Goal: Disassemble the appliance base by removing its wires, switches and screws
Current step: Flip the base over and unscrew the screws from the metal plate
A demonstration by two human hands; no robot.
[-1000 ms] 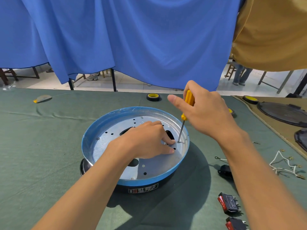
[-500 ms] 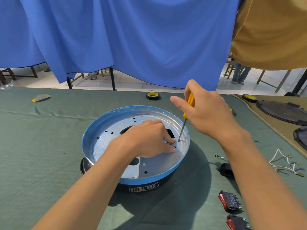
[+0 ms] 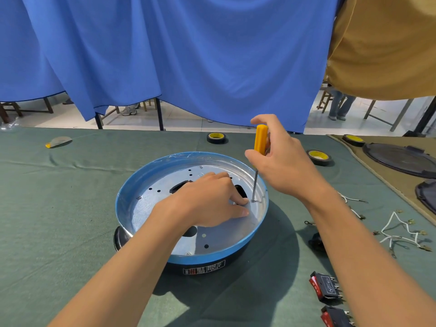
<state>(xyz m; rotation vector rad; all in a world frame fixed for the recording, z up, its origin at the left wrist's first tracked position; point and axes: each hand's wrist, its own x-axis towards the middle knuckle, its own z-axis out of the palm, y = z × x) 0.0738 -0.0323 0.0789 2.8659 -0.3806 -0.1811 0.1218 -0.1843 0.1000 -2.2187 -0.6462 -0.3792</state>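
Two hands, right (image 3: 286,166) gripping screwdriver (image 3: 259,149), left (image 3: 210,201) seemingly pressed flat inside appliance base (image 3: 146,185)

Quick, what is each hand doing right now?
Left hand: empty, fingers pressed down on the metal plate of the appliance base.
Right hand: closed around the yellow-handled screwdriver.

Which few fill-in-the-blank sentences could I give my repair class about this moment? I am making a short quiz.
1. The right hand grips a screwdriver whose handle is ____.
2. The screwdriver's tip stands on a screw inside the round ____-rimmed appliance base.
3. The left hand rests ____ the base, on its metal plate.
4. Two rocker switches with ____ buttons lie on the cloth near the right forearm.

Missing words: yellow; blue; inside; red
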